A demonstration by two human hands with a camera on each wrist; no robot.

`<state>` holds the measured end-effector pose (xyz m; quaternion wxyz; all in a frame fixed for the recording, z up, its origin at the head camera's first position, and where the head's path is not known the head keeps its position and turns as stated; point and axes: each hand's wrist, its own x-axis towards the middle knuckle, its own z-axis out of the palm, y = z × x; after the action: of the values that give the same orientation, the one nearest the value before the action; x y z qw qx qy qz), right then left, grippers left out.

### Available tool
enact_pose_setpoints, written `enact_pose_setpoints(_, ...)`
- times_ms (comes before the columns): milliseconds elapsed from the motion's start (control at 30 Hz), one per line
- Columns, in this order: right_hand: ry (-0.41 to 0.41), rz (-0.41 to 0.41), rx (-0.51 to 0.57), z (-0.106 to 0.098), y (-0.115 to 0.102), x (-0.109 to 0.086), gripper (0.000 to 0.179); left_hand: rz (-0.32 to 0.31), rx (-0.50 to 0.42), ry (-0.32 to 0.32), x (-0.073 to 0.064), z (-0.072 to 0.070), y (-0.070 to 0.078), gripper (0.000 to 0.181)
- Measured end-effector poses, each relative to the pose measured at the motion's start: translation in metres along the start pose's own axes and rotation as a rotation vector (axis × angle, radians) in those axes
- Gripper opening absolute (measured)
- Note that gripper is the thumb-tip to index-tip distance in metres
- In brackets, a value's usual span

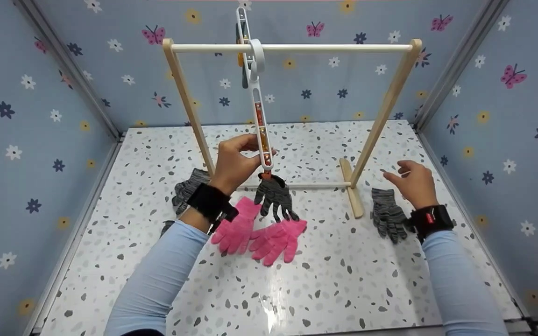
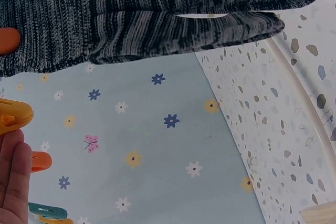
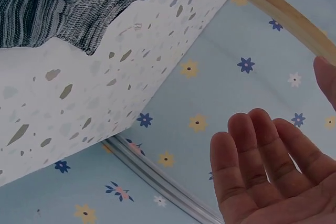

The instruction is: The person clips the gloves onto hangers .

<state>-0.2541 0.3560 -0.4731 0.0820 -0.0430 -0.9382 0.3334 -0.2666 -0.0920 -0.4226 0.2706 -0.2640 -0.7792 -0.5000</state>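
Light-blue sleeves (image 1: 458,280) are closest in the head view, reaching over a speckled table (image 1: 353,280). Left hand (image 1: 234,163) has thumb and fingers closed on the low end of a white hanger (image 1: 254,87), which is hooked over the top bar of a wooden rack (image 1: 334,47) and tilts toward the front edge. One dark gray glove (image 1: 274,198) dangles cuff-up from that end, above some pink gloves (image 1: 237,228) mid-table. More gray gloves (image 1: 188,189) lie toward the left edge, partly behind the arm. A striped gray glove (image 1: 385,212) sits toward the right edge, with the right hand (image 1: 417,184) hovering near it, holding nothing. Left wrist view: an orange clip (image 2: 8,40) is on the hung cuff and fingertips touch a yellow clip (image 2: 13,116); can't tell if they're squeezing it. Right wrist view: bare palm, wide thumb gap, nothing in it. I'd call this step clipping gloves to the hanger; next move probably calls for an easy release, no swinging, then grabbing another glove by its cuff.
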Motion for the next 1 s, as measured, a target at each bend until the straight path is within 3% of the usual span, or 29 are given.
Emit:
enact_pose_setpoints(200, -0.036, 0.033, -0.027, 0.004, 0.008, 0.0, 0.065, 0.007, -0.002, 0.001, 0.001, 0.0, -0.001, 0.017)
enact_pose_setpoints(1000, -0.021, 0.099, -0.11, 0.018, 0.035, 0.003, 0.064, 0.004, 0.009, 0.008, 0.001, -0.001, 0.0, 0.017)
